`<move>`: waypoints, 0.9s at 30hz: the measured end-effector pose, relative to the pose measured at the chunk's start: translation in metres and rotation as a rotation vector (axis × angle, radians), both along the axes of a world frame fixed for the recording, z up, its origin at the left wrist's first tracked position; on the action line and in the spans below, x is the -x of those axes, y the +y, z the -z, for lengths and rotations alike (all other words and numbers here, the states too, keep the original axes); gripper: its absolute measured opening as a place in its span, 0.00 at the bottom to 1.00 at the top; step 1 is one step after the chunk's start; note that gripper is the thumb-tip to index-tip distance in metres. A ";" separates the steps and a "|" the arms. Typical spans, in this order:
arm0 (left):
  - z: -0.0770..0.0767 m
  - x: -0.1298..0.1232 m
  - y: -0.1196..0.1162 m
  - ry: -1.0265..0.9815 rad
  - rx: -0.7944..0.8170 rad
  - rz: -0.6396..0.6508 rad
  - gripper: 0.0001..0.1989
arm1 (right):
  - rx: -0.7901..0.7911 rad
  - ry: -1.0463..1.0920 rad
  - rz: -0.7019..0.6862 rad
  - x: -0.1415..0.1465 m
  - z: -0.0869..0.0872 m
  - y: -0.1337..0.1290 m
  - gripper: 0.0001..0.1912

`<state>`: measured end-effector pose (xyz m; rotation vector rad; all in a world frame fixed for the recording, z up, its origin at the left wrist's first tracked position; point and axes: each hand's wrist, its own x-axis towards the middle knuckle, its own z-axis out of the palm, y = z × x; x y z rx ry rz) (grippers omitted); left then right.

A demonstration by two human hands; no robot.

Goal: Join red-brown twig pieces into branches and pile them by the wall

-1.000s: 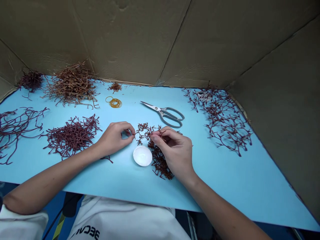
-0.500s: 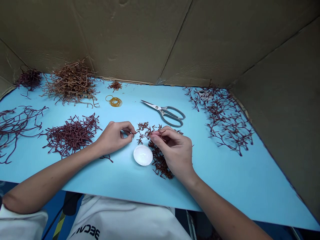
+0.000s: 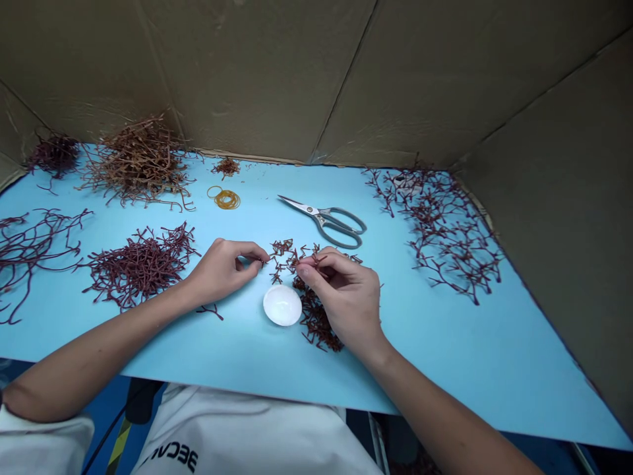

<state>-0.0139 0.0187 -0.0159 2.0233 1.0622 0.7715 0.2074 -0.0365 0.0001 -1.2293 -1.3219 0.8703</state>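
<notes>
So, your left hand (image 3: 222, 274) sits just left of centre with thumb and forefinger pinched together at the tips, though I can't tell if there's a bit of twig in there, it's too small to see. Your right hand (image 3: 346, 297) is clearer: thumb and forefinger are clamped on a little red sprig (image 3: 309, 261), right at the edge of the loose small sprigs (image 3: 284, 257) lying between your hands on the blue board (image 3: 445, 376).

Tip from me: with stuff this fine, pinch close to the spot you're working on, since a long free end tends to spring and flick. Resting your wrists on the board, as you're doing, helps too. Watch your right palm, because it's hanging right over the darker clump of twigs (image 3: 316, 323), and a stray sprig could easily snag in there.

The white dish (image 3: 281, 305) sits just below your fingers, handy and within reach. The scissors (image 3: 321, 218) lie above the sprigs, the rubber bands (image 3: 226, 199) are up and to the left of them, and the bigger pile of red twigs (image 3: 141, 267) sits beside your left wrist, so nothing's crowding you.
</notes>
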 end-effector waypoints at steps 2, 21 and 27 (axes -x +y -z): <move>0.000 0.000 0.000 0.014 -0.011 0.002 0.13 | -0.002 0.000 -0.001 0.000 0.000 0.000 0.08; -0.010 0.005 0.003 -0.065 0.147 0.008 0.05 | -0.017 0.007 -0.007 0.001 0.001 0.000 0.09; -0.013 0.007 0.005 0.045 0.124 0.025 0.06 | -0.023 0.000 -0.014 0.001 0.001 0.000 0.09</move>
